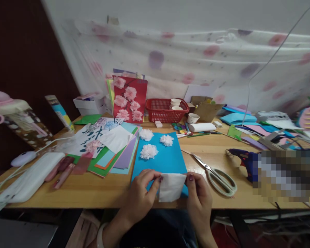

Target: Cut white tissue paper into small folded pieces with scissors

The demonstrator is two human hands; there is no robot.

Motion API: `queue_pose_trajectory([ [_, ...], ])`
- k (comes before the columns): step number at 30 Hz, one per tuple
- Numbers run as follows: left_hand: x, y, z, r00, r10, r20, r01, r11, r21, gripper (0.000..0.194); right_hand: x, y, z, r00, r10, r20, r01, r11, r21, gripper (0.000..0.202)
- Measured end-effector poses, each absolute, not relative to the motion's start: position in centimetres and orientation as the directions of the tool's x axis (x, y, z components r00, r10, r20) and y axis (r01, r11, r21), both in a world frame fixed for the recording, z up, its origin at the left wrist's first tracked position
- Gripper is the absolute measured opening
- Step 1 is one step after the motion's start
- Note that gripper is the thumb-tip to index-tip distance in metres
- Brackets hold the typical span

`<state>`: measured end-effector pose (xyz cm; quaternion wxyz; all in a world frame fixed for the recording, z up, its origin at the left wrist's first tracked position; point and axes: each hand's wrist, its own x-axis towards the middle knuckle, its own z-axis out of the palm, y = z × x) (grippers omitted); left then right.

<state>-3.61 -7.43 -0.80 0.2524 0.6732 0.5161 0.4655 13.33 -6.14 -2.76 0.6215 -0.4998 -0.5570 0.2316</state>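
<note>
A small white sheet (172,188) hangs between my two hands over the near edge of a blue paper (167,158). My left hand (146,196) pinches its upper left corner, and my right hand (199,198) pinches the upper right corner. On the far part of the blue paper lie three white ruffled flowers, one at the top left (146,134), one at the right (166,140) and one lower left (148,151). Scissors (217,177) with pale handles lie right of my right hand, blades partly open.
Coloured papers (124,156) are piled on the left. Behind stand a red card with pink flowers (130,98) and a red basket (157,110) holding paper cups. A blue glue gun (244,160) lies right, a white case (31,177) and bottle (18,119) left.
</note>
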Motion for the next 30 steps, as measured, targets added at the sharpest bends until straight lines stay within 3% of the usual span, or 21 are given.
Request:
queue_pose_trajectory([
  [5, -3.4, -7.6, -0.2, 0.029, 0.958, 0.287, 0.433, -0.271, 0.860, 0.016, 12.8, -6.0, -3.2, 0.240, 0.927, 0.288, 0.169, 0.253, -0.953, 0.034],
  [12, -3.2, -7.6, 0.0, 0.032, 0.993, 0.112, 0.289, -0.117, 0.950, 0.018, 12.4, -6.5, -2.6, 0.069, 0.978, 0.198, 0.343, 0.163, -0.925, 0.041],
  [19, -3.3, -6.9, -0.7, 0.042, 0.999, 0.022, 0.164, -0.029, 0.986, 0.026, 12.4, -6.4, -2.4, 0.104, 0.952, 0.286, 0.492, 0.201, -0.847, 0.041],
  [25, -3.0, -7.2, -0.9, 0.126, 0.988, -0.091, 0.209, 0.063, 0.976, 0.046, 12.8, -6.4, -2.4, 0.156, 0.900, 0.406, 0.634, 0.224, -0.740, 0.039],
  [30, -2.9, -6.9, -1.0, 0.179, 0.976, -0.126, 0.093, 0.111, 0.989, 0.040, 13.1, -6.6, -2.1, 0.167, 0.868, 0.468, 0.658, 0.255, -0.708, 0.036],
])
